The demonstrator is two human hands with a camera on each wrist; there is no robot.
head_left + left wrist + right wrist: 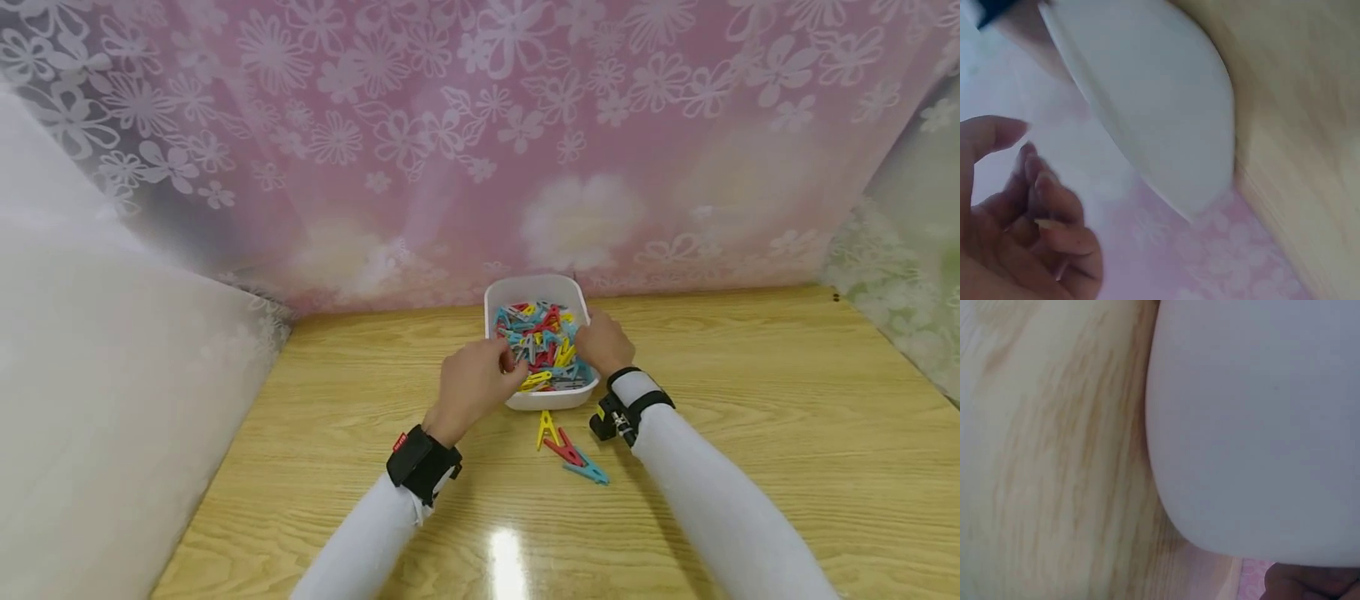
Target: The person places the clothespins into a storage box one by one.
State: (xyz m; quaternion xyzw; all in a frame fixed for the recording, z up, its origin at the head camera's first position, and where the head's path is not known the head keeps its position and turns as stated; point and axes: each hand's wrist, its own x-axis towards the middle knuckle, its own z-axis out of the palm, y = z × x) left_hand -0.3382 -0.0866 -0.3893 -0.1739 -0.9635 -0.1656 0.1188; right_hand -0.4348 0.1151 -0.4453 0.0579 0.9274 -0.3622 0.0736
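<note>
A white plastic box (534, 287) stands at the back of the table, filled with red, yellow, blue and grey clothespins (546, 337). Over its front left rim hovers my left hand (476, 382). In the left wrist view the loosely curled fingers (1063, 240) hold nothing, with a small gap to the thumb. My right hand (604, 343) is at the box's right rim, its fingertips hidden. Bent knuckles (1310, 581) show past the rim in the right wrist view; whether they grip anything is not visible.
In front of the box, a yellow clothespin (547, 429), a red clothespin (566, 448) and a blue clothespin (588, 469) lie close together on the wooden table (360, 467). A pink flowered sheet (450, 208) hangs right behind the box.
</note>
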